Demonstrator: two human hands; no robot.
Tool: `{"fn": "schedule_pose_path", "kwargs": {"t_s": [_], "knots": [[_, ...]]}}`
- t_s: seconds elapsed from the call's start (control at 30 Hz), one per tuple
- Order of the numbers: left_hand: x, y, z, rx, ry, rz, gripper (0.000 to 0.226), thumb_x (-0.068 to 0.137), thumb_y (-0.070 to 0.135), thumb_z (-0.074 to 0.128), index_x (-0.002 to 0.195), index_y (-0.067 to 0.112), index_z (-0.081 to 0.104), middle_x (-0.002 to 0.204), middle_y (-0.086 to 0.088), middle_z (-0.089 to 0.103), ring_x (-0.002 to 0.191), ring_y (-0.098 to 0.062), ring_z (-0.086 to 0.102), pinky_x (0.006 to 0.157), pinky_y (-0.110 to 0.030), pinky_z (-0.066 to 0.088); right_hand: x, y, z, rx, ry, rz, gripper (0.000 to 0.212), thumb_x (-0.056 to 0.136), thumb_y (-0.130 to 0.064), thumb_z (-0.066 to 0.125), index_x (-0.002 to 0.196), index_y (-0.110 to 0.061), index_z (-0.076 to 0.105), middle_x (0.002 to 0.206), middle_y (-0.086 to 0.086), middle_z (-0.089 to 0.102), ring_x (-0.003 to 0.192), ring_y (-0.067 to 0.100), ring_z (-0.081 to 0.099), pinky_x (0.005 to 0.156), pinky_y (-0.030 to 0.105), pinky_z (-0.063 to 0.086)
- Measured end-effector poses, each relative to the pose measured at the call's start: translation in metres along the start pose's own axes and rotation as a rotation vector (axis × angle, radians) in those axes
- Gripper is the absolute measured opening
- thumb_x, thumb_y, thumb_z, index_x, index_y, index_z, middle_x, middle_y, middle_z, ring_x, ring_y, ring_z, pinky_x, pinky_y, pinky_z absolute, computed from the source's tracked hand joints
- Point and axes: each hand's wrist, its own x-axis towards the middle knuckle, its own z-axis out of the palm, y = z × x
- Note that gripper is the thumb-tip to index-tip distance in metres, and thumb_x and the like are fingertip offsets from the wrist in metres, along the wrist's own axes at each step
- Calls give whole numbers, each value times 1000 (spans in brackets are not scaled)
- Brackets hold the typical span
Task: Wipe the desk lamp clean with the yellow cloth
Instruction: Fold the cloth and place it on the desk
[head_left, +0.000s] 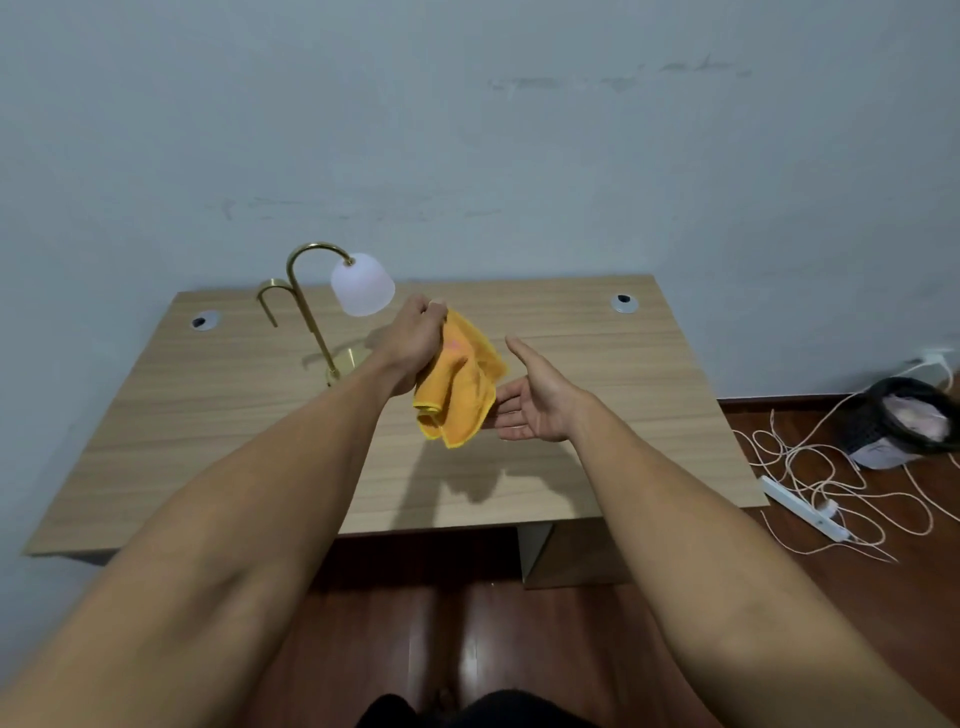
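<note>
The yellow cloth (457, 379) is pinched by the left hand (413, 340), just right of the lamp shade (362, 285); the right hand (535, 400) is held open, empty.

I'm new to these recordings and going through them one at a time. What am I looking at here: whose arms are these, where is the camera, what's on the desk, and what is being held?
There is no machine here. The one picture comes from a wide-angle camera worn on a person's head, looking forward and down, so the two bare arms reaching in from the bottom are the wearer's own.

The left hand is closed on a yellow cloth, which hangs crumpled above the wooden desk. The right hand is open, palm turned toward the cloth, holding nothing.

On the desk stands a desk lamp with a curved brass stem, a round brass base and a white shade, just left of the cloth. The cloth does not look to be touching the lamp. Two round cable holes sit near the desk's back corners.

On the floor at right lie a power strip, loose cords and a dark bin.
</note>
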Motion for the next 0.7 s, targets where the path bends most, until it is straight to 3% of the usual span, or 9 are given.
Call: {"fn": "schedule_pose_path", "kwargs": {"t_s": [0.1, 0.2, 0.23, 0.37, 0.47, 0.6, 0.7], "knots": [[3, -5, -5, -56, -19, -88, 26, 101, 36, 38, 78, 24, 38, 69, 0, 37, 52, -13, 35, 47, -27, 30, 3, -4, 10, 172, -41, -54, 84, 86, -77, 50, 120, -2, 66, 116, 15, 72, 115, 27, 66, 107, 40, 47], [-1, -5, -10, -118, -29, -131, 23, 103, 44, 36, 92, 25, 44, 85, -5, 45, 69, -19, 44, 58, -33, 38, 3, -16, 22, 391, -4, -171, 30, 96, -45, 59, 102, -16, 63, 89, 5, 73, 89, 21, 68, 81, 31, 51], [0, -6, -12, -136, -22, -137, 23, 104, 43, 35, 97, 24, 45, 90, -6, 48, 74, -20, 48, 62, -35, 43, 2, -21, 23, 434, 7, -195, 22, 98, -38, 59, 102, -16, 63, 84, 5, 73, 84, 21, 68, 75, 31, 52], [1, -8, -17, -268, -22, -138, 23, 108, 39, 35, 104, 18, 43, 101, -7, 53, 91, -21, 55, 80, -40, 51, 4, -34, 25, 456, -47, -150, 39, 94, -32, 65, 123, -6, 66, 103, 16, 73, 87, 32, 70, 75, 37, 58], [3, -11, -16, -293, -30, -125, 23, 108, 39, 34, 105, 17, 40, 99, -4, 51, 87, -17, 55, 72, -35, 52, 9, -39, 28, 369, -3, -156, 33, 97, -23, 62, 122, -2, 67, 104, 16, 71, 86, 32, 70, 74, 40, 61], [12, -23, -18, -173, 60, -37, 26, 105, 40, 38, 104, 16, 46, 96, -1, 50, 85, -17, 49, 73, -31, 45, 14, -49, 21, 241, 271, -431, 41, 92, -11, 69, 132, -13, 58, 110, 14, 68, 89, 23, 67, 75, 34, 55], [16, -30, -17, -199, 144, -4, 20, 97, 34, 58, 87, 18, 51, 83, 0, 52, 76, -15, 49, 69, -30, 43, 8, -54, 4, 46, 398, -602, 45, 89, -10, 73, 131, -20, 63, 114, 10, 70, 102, 21, 65, 77, 28, 52]]}}
